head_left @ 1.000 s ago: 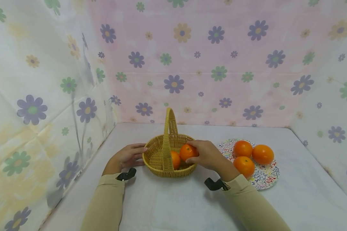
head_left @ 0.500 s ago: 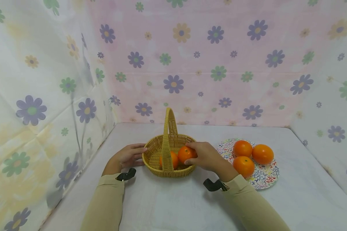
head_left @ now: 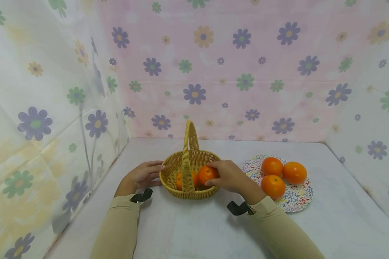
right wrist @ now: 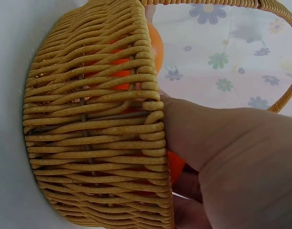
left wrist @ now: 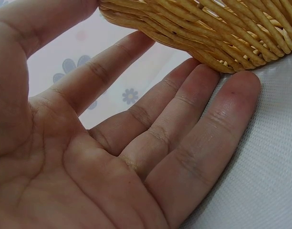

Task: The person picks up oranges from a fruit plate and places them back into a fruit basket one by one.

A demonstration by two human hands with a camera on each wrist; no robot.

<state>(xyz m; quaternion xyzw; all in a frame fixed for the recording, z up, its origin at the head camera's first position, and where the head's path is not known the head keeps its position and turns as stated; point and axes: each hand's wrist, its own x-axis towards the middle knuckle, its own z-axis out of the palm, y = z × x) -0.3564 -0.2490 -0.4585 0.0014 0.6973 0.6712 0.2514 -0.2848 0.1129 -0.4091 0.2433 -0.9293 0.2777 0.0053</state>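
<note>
A yellow wicker basket with a tall arched handle stands on the table. Inside its right half, my right hand pinches an orange between thumb and fingers. Just left of that fruit lies a second orange, partly hidden by the handle. In the right wrist view the woven wall covers most of both fruits, and the thumb reaches over the rim. My left hand steadies the basket's left side with extended fingers; the left wrist view shows its fingertips right at the lower wickerwork.
To the right, a round plate with a colourful speckled pattern bears three oranges. Flower-printed cloth hangs behind the white table and on both sides.
The right hand has lowered its orange slightly and shifted it left within the basket. The other orange has rolled left behind the handle. The left hand stays in place.
</note>
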